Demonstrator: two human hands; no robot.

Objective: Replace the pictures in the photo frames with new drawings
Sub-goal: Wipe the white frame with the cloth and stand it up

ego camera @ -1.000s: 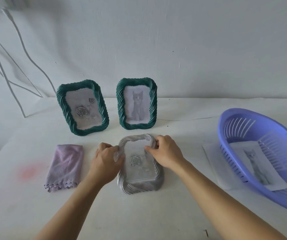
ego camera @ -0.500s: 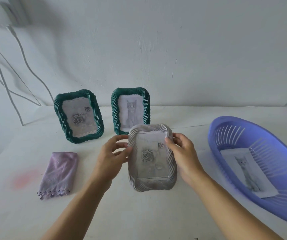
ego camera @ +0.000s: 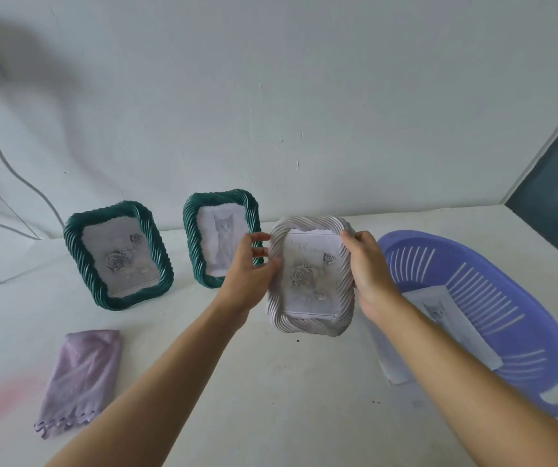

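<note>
White rope-twist plastic photo frame (ego camera: 309,278) with rose drawing, upright, just right of centre | left hand (ego camera: 249,278) grips its left edge | right hand (ego camera: 368,267) grips its right edge | purple slatted plastic basket (ego camera: 473,261) at right

Single head-worn wide-angle view, looking forward and down across the counter (ego camera: 287,382) to the wall (ego camera: 270,96); close in, left hand (ego camera: 249,276) and right hand (ego camera: 370,269) at mid-frame.

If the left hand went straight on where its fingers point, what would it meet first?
The left hand grips the white rose frame by its edge, so that comes first; depth beyond unclear.
</note>
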